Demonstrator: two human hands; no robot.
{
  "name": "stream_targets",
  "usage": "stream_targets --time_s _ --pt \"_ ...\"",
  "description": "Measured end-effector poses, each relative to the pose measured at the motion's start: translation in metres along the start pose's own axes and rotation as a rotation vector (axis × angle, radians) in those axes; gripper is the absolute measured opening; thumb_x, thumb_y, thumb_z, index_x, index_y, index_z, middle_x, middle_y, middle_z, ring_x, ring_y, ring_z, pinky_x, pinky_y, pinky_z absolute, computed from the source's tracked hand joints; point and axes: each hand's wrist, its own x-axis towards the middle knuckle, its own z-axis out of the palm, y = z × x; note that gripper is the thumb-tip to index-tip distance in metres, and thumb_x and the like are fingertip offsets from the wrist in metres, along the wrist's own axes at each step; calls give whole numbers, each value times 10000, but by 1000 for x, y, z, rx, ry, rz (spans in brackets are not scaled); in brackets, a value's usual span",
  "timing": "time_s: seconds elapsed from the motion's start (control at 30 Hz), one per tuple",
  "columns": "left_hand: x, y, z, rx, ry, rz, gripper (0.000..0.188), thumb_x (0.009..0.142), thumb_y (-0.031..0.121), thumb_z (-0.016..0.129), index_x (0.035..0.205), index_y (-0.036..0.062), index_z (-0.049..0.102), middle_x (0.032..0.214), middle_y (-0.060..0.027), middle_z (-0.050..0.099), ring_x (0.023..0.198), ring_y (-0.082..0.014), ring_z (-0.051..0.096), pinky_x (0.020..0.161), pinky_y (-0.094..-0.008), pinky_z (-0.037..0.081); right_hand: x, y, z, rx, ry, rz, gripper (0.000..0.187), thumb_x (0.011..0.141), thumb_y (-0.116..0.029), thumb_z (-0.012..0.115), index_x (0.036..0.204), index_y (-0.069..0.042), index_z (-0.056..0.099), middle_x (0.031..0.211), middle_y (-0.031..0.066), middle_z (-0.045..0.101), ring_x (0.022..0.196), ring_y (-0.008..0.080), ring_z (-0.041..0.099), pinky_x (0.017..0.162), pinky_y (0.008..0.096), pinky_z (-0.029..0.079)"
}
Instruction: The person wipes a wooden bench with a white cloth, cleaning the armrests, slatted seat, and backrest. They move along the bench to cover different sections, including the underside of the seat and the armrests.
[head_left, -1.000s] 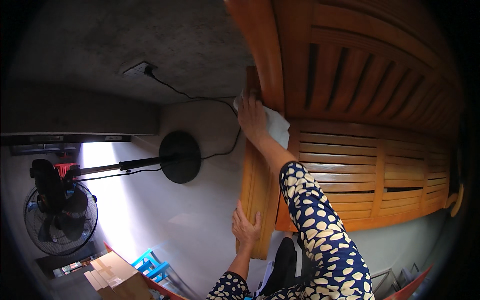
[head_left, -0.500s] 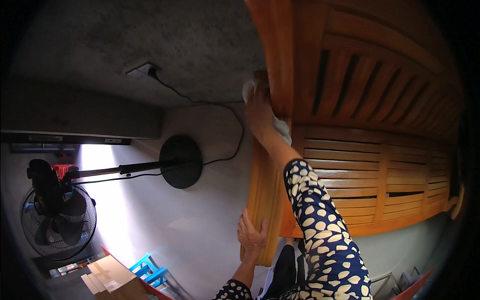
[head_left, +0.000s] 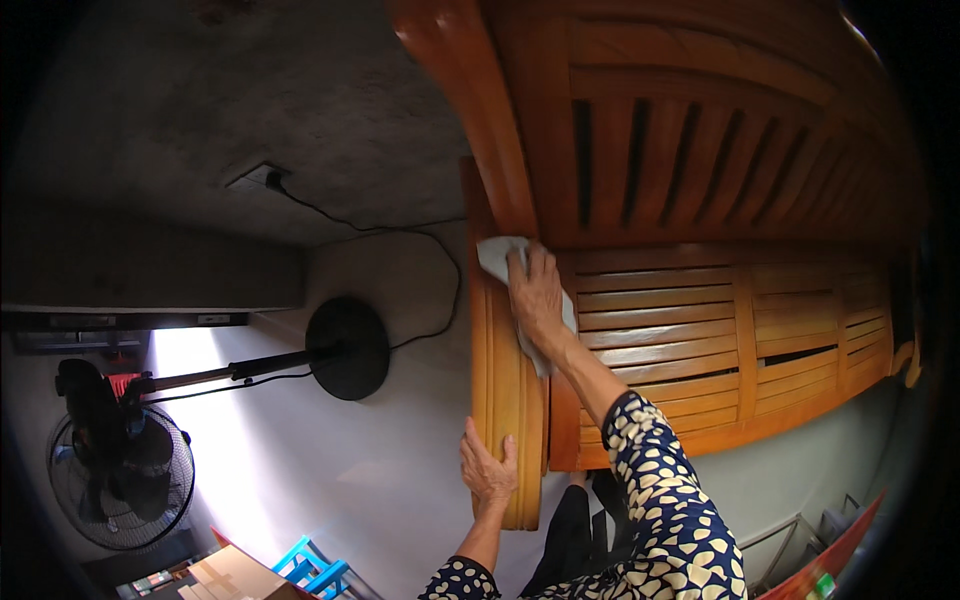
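Note:
My right hand (head_left: 537, 300) presses a whitish cloth (head_left: 500, 258) onto the top of a wooden armrest (head_left: 497, 385), close to where the armrest meets the curved back post. Its fingers are bent over the cloth, and one end of the cloth hangs below the palm. My left hand (head_left: 488, 468) lies on the near part of the same armrest, thumb spread away from the fingers, holding nothing. The armrest belongs to a glossy brown wooden bench (head_left: 650, 320) with a slatted seat and a slatted backrest (head_left: 690, 150).
A black standing fan (head_left: 120, 470) with a round base (head_left: 347, 348) is on the floor to the left. Its cord runs to a wall socket (head_left: 258, 178). A blue plastic stool (head_left: 308, 568) and a cardboard box (head_left: 235, 575) are at the lower left.
My right hand has drawn the cloth along the armrest toward me, away from behind the back post. My left hand stays on the near part. The whole view has shifted somewhat.

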Motion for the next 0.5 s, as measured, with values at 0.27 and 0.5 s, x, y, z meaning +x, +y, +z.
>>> stream_targets --time_s 0.27,0.5 --pt "-2 1 3 45 52 21 757 824 332 660 1431 39 317 1201 -231 531 1067 -406 546 850 -490 481 1 4 13 -23 -119 59 432 786 -106 620 1199 -16 532 1294 192 463 1155 378 448 880 467 418" --pt "-1 1 7 19 67 54 747 833 328 648 1433 35 312 1185 -228 535 1053 -413 542 834 -491 479 -56 -17 -20 -34 -165 -19 452 807 -168 595 1219 12 546 1255 186 482 1140 374 438 842 452 396"
